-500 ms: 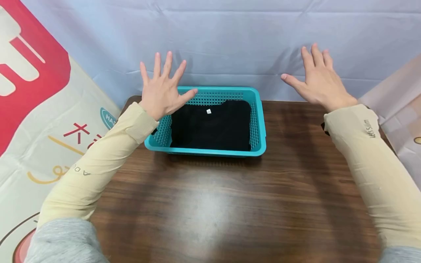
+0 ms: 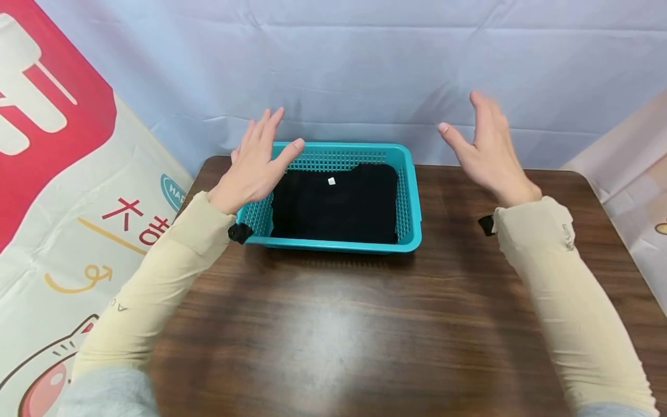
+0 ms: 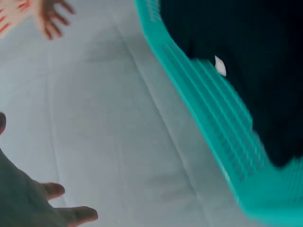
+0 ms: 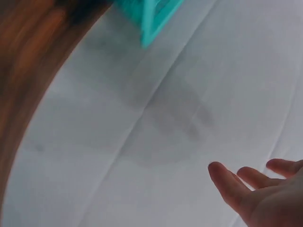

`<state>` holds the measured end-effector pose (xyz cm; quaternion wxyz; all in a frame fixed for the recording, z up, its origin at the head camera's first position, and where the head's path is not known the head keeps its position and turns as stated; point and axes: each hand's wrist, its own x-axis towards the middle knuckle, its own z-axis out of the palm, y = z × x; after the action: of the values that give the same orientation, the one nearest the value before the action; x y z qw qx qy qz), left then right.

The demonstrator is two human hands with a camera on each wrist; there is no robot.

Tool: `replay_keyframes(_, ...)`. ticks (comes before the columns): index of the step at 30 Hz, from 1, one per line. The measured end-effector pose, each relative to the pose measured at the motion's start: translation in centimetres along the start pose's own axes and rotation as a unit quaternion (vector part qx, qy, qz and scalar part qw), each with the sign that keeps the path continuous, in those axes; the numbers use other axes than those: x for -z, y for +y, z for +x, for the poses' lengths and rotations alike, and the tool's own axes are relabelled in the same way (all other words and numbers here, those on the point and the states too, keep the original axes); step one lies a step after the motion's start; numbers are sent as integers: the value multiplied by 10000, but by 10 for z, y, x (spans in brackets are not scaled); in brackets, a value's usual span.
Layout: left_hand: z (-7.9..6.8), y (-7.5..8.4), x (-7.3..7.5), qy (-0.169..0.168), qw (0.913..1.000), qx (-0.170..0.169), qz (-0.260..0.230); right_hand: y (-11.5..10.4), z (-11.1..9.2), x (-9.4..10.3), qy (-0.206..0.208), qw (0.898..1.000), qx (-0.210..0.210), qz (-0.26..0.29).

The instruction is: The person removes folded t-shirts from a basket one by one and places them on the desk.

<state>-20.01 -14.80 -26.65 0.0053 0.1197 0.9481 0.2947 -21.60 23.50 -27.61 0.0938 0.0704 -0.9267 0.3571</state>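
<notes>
A teal plastic basket (image 2: pixel 333 245) with perforated walls stands at the back of the table. Dark black cloth (image 2: pixel 333 208) lies in it, with a small white tag (image 2: pixel 332 181) on top. My left hand (image 2: pixel 251 165) is raised over the basket's left end, fingers extended and thumb apart, holding nothing. To the right of the basket my right hand (image 2: pixel 490 147) hangs in the air, its fingers fairly straight and the thumb spread, also holding nothing. The left wrist view shows the basket's rim (image 3: pixel 189 101) beside the left hand (image 3: pixel 28 198). Fingers of the right hand (image 4: pixel 265 194) appear in the right wrist view.
The brown wooden table (image 2: pixel 333 324) extends in front of the basket and to its right. A pale cloth curtain (image 2: pixel 365 75) hangs right behind the table's back edge. A printed banner (image 2: pixel 104 174) stands along the left side.
Both hands have turned from palms-down with fingers spread to a more sideways pose, fingers closer together. The right hand has moved left and slightly lower. The basket and cloth stay put.
</notes>
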Motion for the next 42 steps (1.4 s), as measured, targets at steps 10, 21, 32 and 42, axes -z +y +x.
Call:
replay_keyframes(10,-18,-33,-29,-782,9945,447,-537,-21,-45,-64,-996,9643,-1039,2225)
replay_keyframes(21,-20,-71,-70,-2120,9639,1487,617,-29,-56,-121,-2131,9666,-1180,799)
replay_keyframes(32,-9,-89,-76,-2128,9607,1684,-580,-30,-57,-144,-1761,9799,-929,-84)
replay_keyframes(42,-6,-90,-70,-1810,9545,2010,-1255,-33,-55,-143,-2036,9743,-907,-321)
